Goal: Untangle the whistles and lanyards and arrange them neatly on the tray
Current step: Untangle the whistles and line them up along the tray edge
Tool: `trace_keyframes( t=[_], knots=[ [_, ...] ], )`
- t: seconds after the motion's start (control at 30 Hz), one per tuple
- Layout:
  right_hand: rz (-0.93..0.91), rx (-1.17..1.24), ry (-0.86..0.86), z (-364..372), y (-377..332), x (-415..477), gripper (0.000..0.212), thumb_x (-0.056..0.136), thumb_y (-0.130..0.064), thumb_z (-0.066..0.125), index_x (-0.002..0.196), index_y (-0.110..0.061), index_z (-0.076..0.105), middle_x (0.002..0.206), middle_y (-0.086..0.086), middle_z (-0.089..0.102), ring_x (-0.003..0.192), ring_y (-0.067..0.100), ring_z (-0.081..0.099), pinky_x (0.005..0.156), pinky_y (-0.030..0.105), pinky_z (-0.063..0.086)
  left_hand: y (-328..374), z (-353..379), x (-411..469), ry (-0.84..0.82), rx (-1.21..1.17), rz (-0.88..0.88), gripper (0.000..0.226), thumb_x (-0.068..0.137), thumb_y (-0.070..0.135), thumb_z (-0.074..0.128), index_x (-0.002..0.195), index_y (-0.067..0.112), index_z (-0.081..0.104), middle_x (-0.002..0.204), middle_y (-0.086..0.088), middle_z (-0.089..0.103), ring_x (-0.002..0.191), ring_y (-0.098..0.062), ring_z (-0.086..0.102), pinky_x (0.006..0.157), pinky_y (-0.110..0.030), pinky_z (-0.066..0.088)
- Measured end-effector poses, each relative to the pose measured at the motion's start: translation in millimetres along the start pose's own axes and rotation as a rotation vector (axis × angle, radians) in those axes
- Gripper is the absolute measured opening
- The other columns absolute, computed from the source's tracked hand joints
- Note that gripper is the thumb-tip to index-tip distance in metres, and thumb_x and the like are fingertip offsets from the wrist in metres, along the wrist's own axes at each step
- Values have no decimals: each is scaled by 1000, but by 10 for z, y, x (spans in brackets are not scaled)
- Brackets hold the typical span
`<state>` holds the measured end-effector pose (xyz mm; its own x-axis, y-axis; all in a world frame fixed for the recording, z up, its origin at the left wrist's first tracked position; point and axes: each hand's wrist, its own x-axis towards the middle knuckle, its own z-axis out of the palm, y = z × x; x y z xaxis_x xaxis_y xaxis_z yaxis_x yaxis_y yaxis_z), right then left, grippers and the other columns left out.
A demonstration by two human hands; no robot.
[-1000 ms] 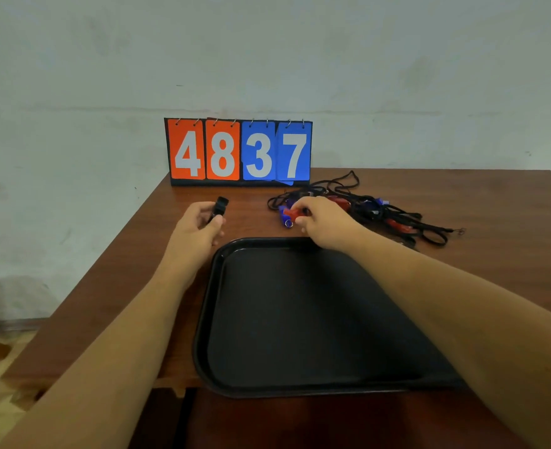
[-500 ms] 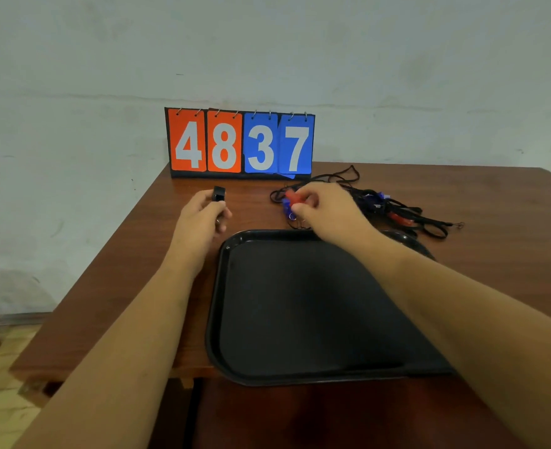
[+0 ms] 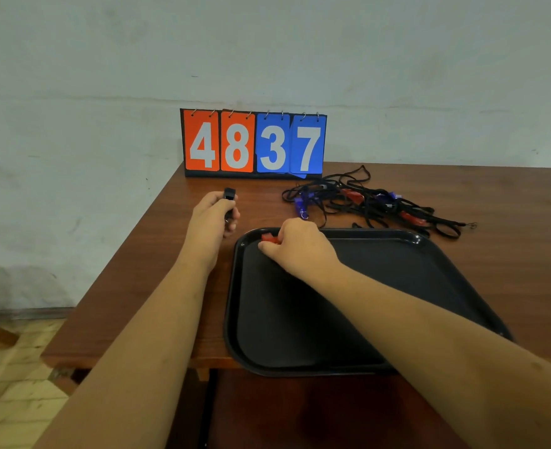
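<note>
Black plastic whistle [image 3: 229,194]: off the tray, above the brown wooden table [image 3: 157,260], toward its far left corner. It is held upright in the left hand [image 3: 214,218], whose fingers curl round the lower part so that only the top shows. Whether a cord hangs from it cannot be made out. Judged to be kept aside, clear of the heap, until its turn.

Flip scoreboard with orange and blue cards reading 4837 [image 3: 254,144]: stands at the table's far edge, by the wall.

Red plastic whistle [image 3: 269,238]: at the tray's far left corner, pinched between the thumb and fingertips of the right hand [image 3: 300,247], which hides most of it. Contact with the tray floor cannot be told. Judged a first piece placed in a corner so that rows can follow.

Black rectangular plastic tray [image 3: 413,303]: at the table's near edge, with the right forearm crossing its near rim.

Tangle of black cord lanyards [image 3: 365,202]: on the table just beyond the tray's far rim. Blue whistles [image 3: 300,204] and red pieces [image 3: 352,195] are caught in it. The count is uncertain, because the cords overlap and their ends are hard to trace. Not yet untangled.
</note>
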<state>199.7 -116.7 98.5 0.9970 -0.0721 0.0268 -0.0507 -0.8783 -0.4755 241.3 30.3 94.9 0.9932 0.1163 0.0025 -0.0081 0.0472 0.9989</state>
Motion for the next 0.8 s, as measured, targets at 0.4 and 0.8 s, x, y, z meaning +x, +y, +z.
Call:
trace_keyframes(
  t=[0.4,0.8],
  knots=[
    [-4,55,39,120,-67,65,21,87,-35,64,81,-15,62,71,2,64,66,19,66,61,32,56,-16,16,-6,-80,-62,43,13,99,14,52,111,12,56,91,-6,75,68,-14,61,70,-29,50],
    [-216,506,183,-344,23,0,27,95,-34,62,119,-21,65,94,-10,65,81,0,59,72,17,44,11,0,-88,-402,-149,73,26,101,13,48,120,14,66,88,-2,68,75,-12,55,78,-30,46]
  ],
)
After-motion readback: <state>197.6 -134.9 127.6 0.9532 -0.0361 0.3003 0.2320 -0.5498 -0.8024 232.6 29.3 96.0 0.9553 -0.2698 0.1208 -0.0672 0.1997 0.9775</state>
